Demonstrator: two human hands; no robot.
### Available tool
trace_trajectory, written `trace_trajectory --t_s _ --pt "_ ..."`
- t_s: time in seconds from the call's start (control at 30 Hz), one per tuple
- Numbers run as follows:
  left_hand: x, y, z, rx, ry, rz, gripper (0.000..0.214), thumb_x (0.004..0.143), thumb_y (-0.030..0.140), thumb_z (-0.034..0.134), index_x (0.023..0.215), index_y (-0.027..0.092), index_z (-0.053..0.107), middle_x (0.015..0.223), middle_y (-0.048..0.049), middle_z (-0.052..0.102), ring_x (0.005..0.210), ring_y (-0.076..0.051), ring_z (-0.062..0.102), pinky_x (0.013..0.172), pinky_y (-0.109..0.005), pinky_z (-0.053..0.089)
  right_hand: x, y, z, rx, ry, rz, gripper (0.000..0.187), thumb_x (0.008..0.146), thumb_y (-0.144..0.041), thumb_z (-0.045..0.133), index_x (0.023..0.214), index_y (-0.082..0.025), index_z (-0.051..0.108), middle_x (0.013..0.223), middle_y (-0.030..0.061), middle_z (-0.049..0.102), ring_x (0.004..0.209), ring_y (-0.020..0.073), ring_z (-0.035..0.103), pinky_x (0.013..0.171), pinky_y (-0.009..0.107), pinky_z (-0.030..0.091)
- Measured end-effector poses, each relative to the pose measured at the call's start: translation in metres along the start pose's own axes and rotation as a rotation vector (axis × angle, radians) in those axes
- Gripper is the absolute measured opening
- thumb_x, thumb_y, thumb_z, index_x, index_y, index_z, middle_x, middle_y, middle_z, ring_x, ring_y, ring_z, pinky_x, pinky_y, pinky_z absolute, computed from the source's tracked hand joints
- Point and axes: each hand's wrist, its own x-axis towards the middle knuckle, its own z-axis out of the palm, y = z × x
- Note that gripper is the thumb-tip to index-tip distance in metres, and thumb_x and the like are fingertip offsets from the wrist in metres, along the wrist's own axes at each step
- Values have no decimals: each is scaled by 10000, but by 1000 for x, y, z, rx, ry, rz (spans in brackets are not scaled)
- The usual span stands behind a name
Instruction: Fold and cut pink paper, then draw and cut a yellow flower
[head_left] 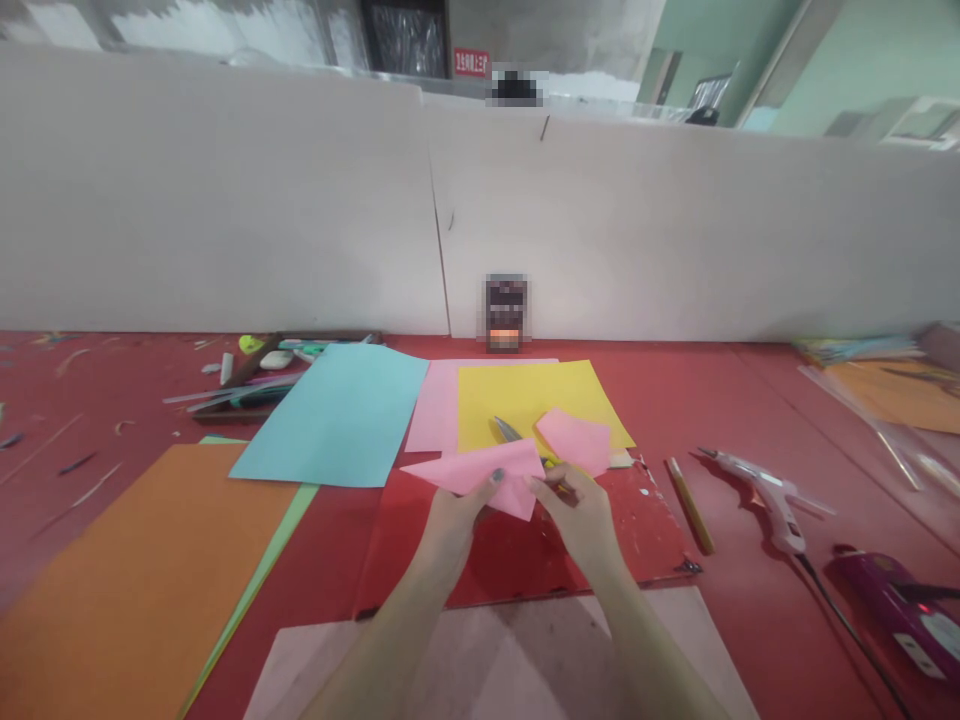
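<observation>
Between my two hands is a folded piece of pink paper [480,468], its pointed end aimed left. My left hand [459,505] pinches its lower edge, thumb on top. My right hand [576,500] closes its fingers on the paper's right corner. Just behind lie scissors [508,430] with grey blades and yellow handles, partly covered by the pink paper. A second pink paper piece [577,440] rests on a yellow sheet [525,390], beyond my right hand. Beneath my hands is a red board [637,530].
Left are a light blue sheet [337,415] and an orange sheet [150,560], with a cluttered tray [232,390] behind. Right are a yellowish stick [690,507], a glue gun [769,495] with its cord and a purple power strip [896,605]. A white partition [225,200] stands behind.
</observation>
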Motion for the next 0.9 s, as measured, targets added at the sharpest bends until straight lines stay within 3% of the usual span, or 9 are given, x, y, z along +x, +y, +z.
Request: trace_trajectory --t_s 0.23,0.4,0.6,0.73,0.9 --pt "8 -10 -12 -45 -54 0 354 629 263 748 948 133 669 982 -125 691 894 -246 647 805 -350 512 1 -2 0 1 -20 -9 239 738 -396 605 635 -184 569 603 -21 557 554 114 496 535 211 408" --pt "8 -11 -12 -44 3 6 332 628 255 752 924 128 674 961 -115 697 864 -230 653 786 -325 523 2 -5 0 15 -58 -15 234 738 -392 600 638 -183 569 620 -1 575 600 134 532 547 218 442" --pt "7 -11 -9 -11 45 -2 337 635 284 748 916 116 669 976 -128 693 880 -238 650 745 -315 537 3 -5 -1 126 -85 43 248 755 -430 563 796 -189 608 689 22 602 559 144 542 461 233 451" --pt "7 -13 -10 42 13 -18 348 632 301 747 926 131 673 987 -126 691 907 -252 645 789 -350 521 4 -3 -3 72 -31 8 248 761 -427 564 720 -186 608 665 21 608 608 156 559 551 245 462" --pt "10 -14 -14 104 17 -33 385 593 310 769 923 133 676 983 -133 690 904 -269 644 794 -368 513 4 1 -3 51 -37 13 259 770 -430 560 703 -184 604 678 18 613 606 152 548 537 235 436"
